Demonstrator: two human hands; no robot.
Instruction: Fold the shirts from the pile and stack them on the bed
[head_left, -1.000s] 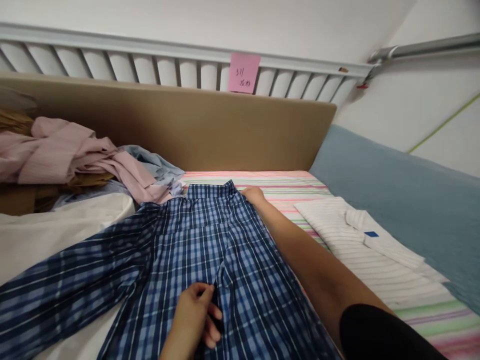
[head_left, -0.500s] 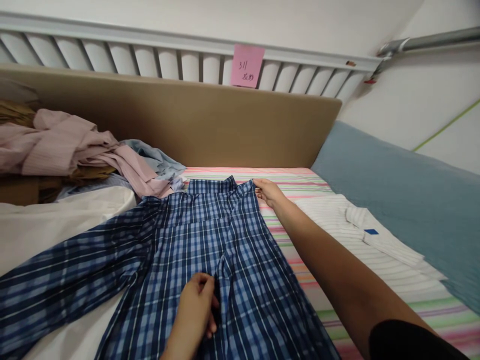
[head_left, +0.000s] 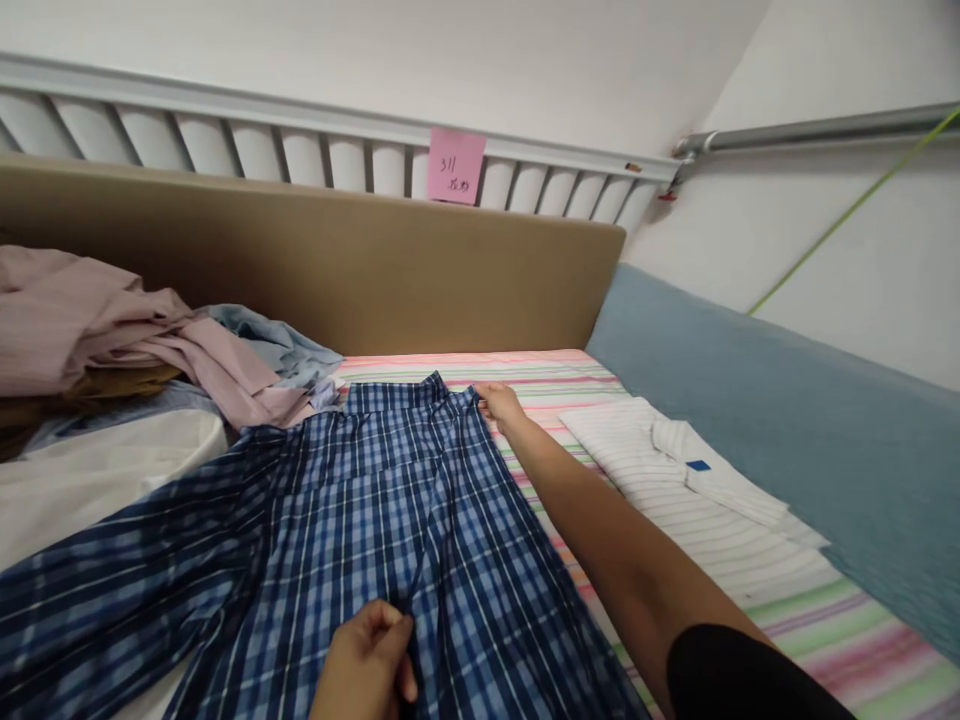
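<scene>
A blue plaid shirt [head_left: 352, 540] lies back side up on the bed, its collar toward the headboard and one sleeve stretched to the left. At its right shoulder, my right hand [head_left: 499, 404] pinches the edge of the cloth. My left hand [head_left: 367, 662] is closed low on the shirt's back, thumb and forefinger gripping a lengthwise fold. The shirt's lower hem is out of view. A folded white striped shirt [head_left: 660, 480] with a small blue tag lies to the right of my right arm.
Pink clothes [head_left: 82, 310] and a light blue garment [head_left: 262, 340] are heaped at the left, beside white cloth [head_left: 112, 470]. A tan headboard [head_left: 360, 270] closes off the far side. Blue padding [head_left: 750, 400] runs along the right. Striped bedding [head_left: 517, 370] shows around the shirts.
The view has shifted, so the scene sits lower and further left. Both hands keep nearly the same places on the plaid shirt, and the cloth looks little changed.
</scene>
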